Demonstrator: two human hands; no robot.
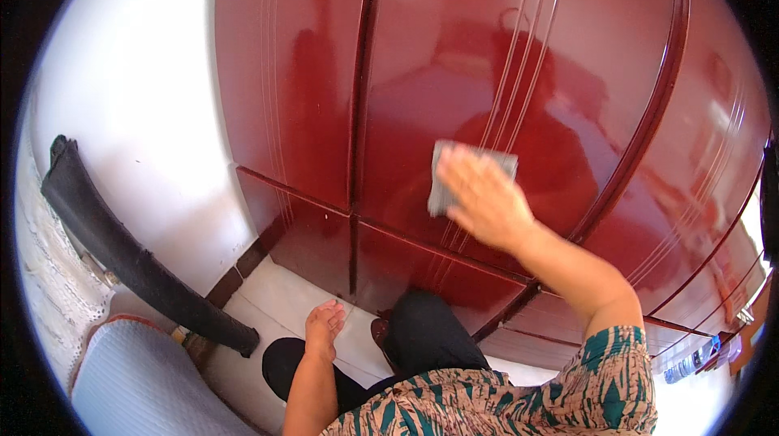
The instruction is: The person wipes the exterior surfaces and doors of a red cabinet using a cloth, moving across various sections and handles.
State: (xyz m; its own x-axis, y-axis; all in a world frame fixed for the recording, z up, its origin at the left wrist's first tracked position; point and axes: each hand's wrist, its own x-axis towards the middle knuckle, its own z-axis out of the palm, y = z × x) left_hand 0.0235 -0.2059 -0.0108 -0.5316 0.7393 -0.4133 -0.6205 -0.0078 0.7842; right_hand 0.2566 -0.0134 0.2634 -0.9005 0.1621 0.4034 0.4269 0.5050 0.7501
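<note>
Of two hands in the head view, the right hand, fingers extended flat, presses one grey cloth against one glossy red cabinet, right of centre. The left hand, nearer, is loosely open, holding nothing. One black tube slants at left.

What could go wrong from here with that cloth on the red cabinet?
The grey cloth lies under a flattened right hand rather than bunched in it, so it might slide out against the glossy red cabinet. The dark red trim below looks raised, so a lower stroke could catch the cloth's edge.
</note>
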